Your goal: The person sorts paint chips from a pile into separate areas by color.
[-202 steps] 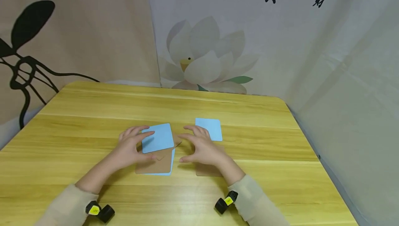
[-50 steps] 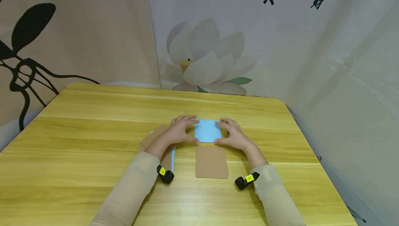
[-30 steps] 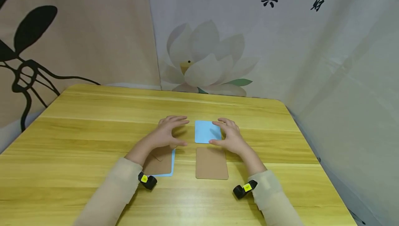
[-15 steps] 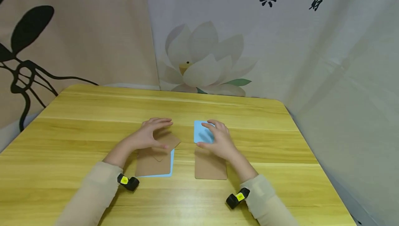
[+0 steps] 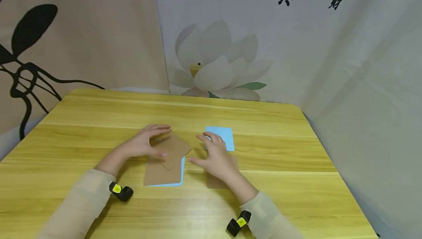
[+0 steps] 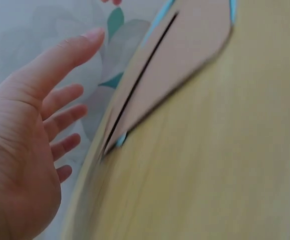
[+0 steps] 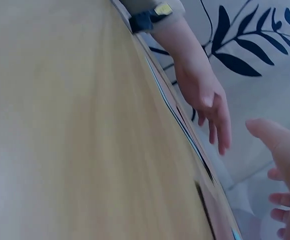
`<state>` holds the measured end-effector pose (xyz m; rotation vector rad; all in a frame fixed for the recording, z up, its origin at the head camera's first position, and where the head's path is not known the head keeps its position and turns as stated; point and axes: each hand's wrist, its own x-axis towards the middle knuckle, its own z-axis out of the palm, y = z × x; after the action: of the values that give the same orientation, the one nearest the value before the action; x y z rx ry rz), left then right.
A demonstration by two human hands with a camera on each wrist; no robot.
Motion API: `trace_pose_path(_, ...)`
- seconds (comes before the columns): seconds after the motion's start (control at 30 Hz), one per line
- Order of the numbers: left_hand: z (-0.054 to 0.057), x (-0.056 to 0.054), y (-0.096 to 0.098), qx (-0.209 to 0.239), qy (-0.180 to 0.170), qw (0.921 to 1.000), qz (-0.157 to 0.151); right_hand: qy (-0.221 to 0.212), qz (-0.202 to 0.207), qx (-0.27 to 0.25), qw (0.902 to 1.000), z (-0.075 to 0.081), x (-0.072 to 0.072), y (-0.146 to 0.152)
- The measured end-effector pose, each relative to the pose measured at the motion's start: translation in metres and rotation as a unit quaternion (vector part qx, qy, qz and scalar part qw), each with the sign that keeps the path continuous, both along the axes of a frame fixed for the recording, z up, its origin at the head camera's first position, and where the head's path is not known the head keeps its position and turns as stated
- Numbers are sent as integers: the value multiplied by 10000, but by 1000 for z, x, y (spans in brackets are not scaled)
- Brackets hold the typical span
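Observation:
My left hand (image 5: pixel 146 142) hovers at the left edge of a small pile of square cards, thumb and fingers spread with nothing between them. On top of that pile a brown card (image 5: pixel 174 145) lies turned cornerwise over another brown card (image 5: pixel 158 175); a blue edge (image 5: pixel 182 173) peeks out beneath. To the right, my right hand (image 5: pixel 215 156) is held above the table, fingers parted and empty. It partly covers a blue card (image 5: pixel 225 136) and a brown card (image 5: pixel 215 182) nearer me. In the left wrist view, the brown cards (image 6: pixel 185 45) lie beyond my thumb.
The wooden table (image 5: pixel 280 187) extends around the cards on every side. A printed curtain (image 5: pixel 221 56) with a lotus hangs behind its far edge. Black wrist cameras (image 5: pixel 122 192) are strapped to both sleeves.
Both hands have left the right-hand blue card and moved left, the left one back to the pile. A blue card topped that pile in the oldest frame; now a brown one does.

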<state>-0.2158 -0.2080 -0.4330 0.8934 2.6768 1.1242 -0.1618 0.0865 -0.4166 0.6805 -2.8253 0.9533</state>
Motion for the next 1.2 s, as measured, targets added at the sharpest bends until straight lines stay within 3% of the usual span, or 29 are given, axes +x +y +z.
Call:
trace_pose_path(0.13,0,-2,-9,-235,156,9996,-23,-35,-150,42,9999,-1,7,-17)
trace_pose_path(0.4,2,-6,-19,-759,598,9947,-360,90,-415,561,9975,-3,19,-45)
trace_pose_path(0.7,3,-9,-17,-1229,558,9892,-579,-118,-743,698,9947,-11,24,-65)
trace_pose_path(0.93,2,-11,-10,-1313,488,9874,-734,-377,-996,584,9926,-17,24,-72)
trace_pose_path(1.2,5,-12,-2,-1355,400,9857,-922,-458,-1101,827,9894,-20,21,-72)
